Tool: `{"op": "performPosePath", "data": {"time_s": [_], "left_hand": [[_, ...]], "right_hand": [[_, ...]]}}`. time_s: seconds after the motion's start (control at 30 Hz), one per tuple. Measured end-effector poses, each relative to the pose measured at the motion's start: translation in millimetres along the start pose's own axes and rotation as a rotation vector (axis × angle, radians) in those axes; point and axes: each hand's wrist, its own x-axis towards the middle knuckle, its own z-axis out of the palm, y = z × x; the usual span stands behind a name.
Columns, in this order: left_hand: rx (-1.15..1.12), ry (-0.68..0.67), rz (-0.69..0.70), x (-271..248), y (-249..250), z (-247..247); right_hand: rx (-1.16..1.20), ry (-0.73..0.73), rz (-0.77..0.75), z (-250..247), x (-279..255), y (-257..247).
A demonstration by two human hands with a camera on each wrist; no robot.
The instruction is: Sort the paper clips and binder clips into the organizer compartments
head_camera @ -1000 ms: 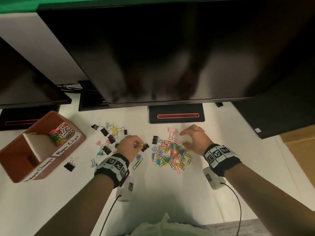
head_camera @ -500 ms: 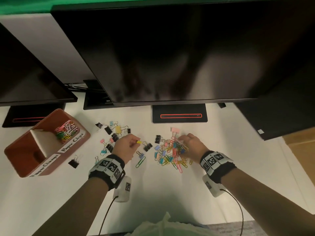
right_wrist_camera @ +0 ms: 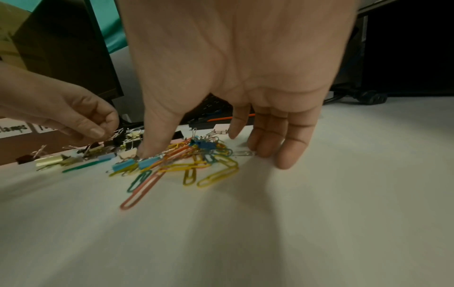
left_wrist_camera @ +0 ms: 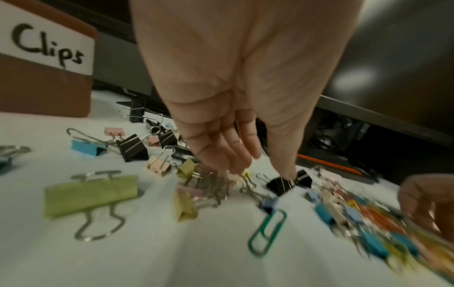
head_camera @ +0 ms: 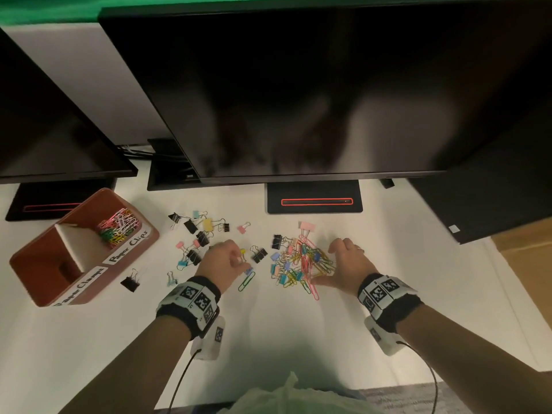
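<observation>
The right hand is spread over the mixed pile near the middle of the bench, thumb on its near side and fingers on the far right side, bracketing the clips but not yet closed on any. To do this gather well, the thumb and fingers should probably sweep together low along the surface so the flat paper clips slide up into the palm, and the small binder clips tangled among them are best shaken out before anything goes to the organizer at the left edge, whose far compartment, labelled for paper clips, already holds a colourful bunch. The left hand has its fingers curled together, pinching a small yellow binder clip by its wire handles; that one belongs in the near compartment, whose contents cannot be seen. More binder clips lie loose on the bench between the organizer and the left hand. Compared with half a second ago, the right hand has lifted its knuckles off the pile and opened wider around it, while the left hand has kept its pinch in about the same spot.
</observation>
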Motion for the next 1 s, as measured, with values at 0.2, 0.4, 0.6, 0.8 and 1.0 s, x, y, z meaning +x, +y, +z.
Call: {"op": "performPosePath", "data": {"time_s": [0.2,0.4,0.6,0.8,1.0], "left_hand": [[0.191,-0.142,-0.024,-14.8,-10.0,22.8],[0.137,-0.107,0.002,-17.8,-7.2,30.2],[0.045,-0.07,0.016,-22.0,-15.8,27.6],[0.098,-0.11,0.107,-9.9,-16.8,21.9],[0.088,-0.091,0.149,-4.2,-7.1,24.1]], "right_hand": [[-0.045,-0.021,-0.011,18.2,-7.6,-8.7],[0.131,-0.034,-0.072,20.7,1.3,-18.2],[0.13,-0.038,-0.108,17.2,6.4,-17.3],[0.075,-0.066,-0.088,14.8,9.4,-18.4],[0.048,-0.082,-0.07,11.6,9.9,-20.7]]}}
